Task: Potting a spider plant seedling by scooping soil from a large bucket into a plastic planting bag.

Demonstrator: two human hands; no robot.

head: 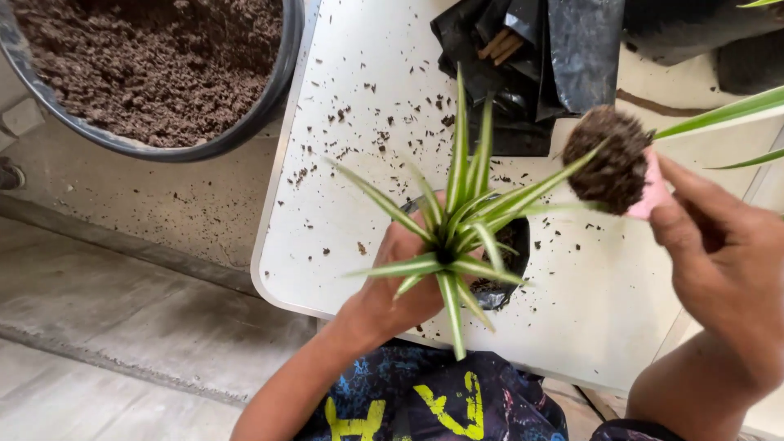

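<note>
My left hand (390, 286) grips a small black grow bag (505, 245) that holds a spider plant (454, 222) with long green-and-white striped leaves. The bag rests on a white table (327, 220), near its front edge. My right hand (719, 245) is raised to the right of the plant and holds a pink scoop (653, 192) heaped with a clump of dark brown soil (608, 159). The scoop hovers just right of the bag, above the table.
A large dark tub of brown soil (155, 65) stands at the upper left beside the table. Crumpled black plastic bags (531, 57) lie at the table's far side. Soil crumbs are scattered over the tabletop. Green leaf tips (727, 110) reach in from the right.
</note>
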